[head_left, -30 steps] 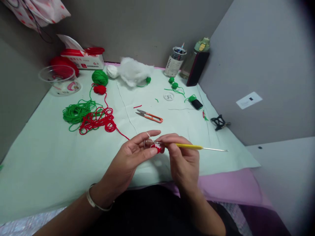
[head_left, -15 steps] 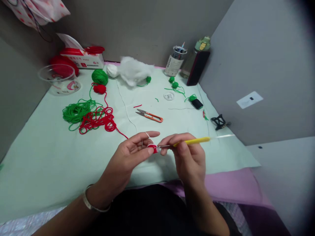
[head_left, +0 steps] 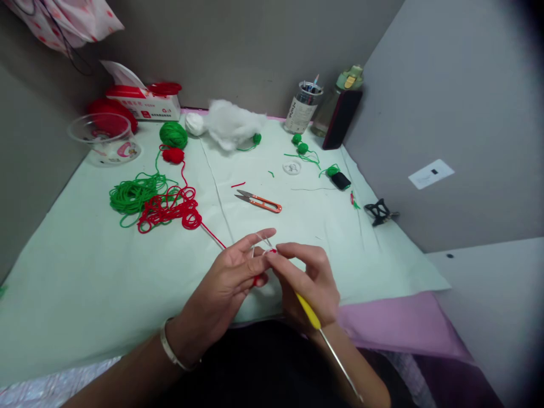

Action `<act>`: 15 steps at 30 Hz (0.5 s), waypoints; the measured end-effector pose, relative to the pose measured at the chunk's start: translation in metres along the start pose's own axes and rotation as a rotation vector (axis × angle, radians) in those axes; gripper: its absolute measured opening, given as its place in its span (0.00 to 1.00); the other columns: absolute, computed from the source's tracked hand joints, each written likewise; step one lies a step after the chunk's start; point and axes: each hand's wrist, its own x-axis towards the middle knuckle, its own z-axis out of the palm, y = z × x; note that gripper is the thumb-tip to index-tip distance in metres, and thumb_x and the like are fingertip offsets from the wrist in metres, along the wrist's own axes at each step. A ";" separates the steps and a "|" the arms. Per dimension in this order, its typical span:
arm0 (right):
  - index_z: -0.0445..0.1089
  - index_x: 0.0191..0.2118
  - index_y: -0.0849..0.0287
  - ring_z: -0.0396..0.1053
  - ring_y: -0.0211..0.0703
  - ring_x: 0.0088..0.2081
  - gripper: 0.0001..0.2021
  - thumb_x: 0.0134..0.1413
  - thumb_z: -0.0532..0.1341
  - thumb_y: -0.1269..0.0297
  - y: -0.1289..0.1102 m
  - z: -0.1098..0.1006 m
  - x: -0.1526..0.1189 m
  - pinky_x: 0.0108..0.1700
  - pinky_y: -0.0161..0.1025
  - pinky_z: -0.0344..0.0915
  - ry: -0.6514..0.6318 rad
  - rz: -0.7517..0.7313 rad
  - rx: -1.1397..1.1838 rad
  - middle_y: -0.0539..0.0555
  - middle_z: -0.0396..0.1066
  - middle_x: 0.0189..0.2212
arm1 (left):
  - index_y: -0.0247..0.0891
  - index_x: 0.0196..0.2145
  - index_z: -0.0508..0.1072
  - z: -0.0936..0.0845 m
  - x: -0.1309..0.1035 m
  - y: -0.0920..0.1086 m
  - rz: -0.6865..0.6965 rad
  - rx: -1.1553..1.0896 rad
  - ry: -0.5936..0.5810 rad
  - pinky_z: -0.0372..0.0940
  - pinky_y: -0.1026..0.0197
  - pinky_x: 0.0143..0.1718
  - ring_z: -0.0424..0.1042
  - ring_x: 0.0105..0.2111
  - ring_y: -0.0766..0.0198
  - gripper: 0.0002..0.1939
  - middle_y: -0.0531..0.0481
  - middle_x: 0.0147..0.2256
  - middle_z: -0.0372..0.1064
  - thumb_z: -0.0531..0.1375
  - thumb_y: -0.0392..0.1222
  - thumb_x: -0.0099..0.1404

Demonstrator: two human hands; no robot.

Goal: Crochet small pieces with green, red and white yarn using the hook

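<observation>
My left hand (head_left: 232, 277) pinches a small red and white crochet piece (head_left: 273, 251), mostly hidden by my fingers. White yarn (head_left: 264, 240) loops over its raised index finger. My right hand (head_left: 312, 277) is closed, its thumb and index fingertips touching the piece from the right. A crochet hook with a yellow handle (head_left: 308, 310) is tucked in that palm, its metal shaft slanting down toward the forearm. Red yarn (head_left: 212, 235) runs from a loose red tangle (head_left: 168, 209) to my left hand.
Orange-handled thread snips (head_left: 259, 201) lie beyond my hands. Green yarn (head_left: 131, 195) is heaped on the left, near a clear plastic tub (head_left: 102, 139). White stuffing (head_left: 233, 124), a pen jar (head_left: 302, 107) and a bottle (head_left: 329, 107) stand along the back. A black claw clip (head_left: 381, 212) lies right.
The hook has swung from pointing into the piece to lying back in my right palm, shaft downward. My right fingertips have moved onto the piece, and the piece has turned in my left fingers.
</observation>
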 end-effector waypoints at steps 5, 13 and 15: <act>0.74 0.60 0.44 0.77 0.48 0.44 0.25 0.62 0.65 0.76 0.002 0.002 0.002 0.41 0.47 0.81 0.072 -0.035 0.064 0.55 0.76 0.50 | 0.41 0.56 0.79 -0.001 0.002 0.000 0.136 0.111 0.022 0.61 0.66 0.34 0.65 0.29 0.69 0.26 0.55 0.30 0.69 0.74 0.43 0.61; 0.74 0.61 0.41 0.79 0.56 0.45 0.27 0.61 0.64 0.76 0.001 0.004 0.001 0.41 0.51 0.81 0.095 -0.018 0.084 0.57 0.79 0.49 | 0.47 0.49 0.83 -0.011 -0.002 0.000 0.519 0.517 0.225 0.64 0.60 0.51 0.73 0.43 0.59 0.13 0.51 0.37 0.78 0.69 0.44 0.67; 0.74 0.61 0.41 0.80 0.57 0.44 0.29 0.59 0.65 0.77 0.000 0.005 0.001 0.41 0.52 0.81 0.100 -0.016 0.088 0.57 0.79 0.48 | 0.46 0.48 0.83 -0.009 -0.004 -0.001 0.539 0.465 0.238 0.66 0.60 0.49 0.73 0.41 0.60 0.12 0.52 0.36 0.78 0.69 0.42 0.67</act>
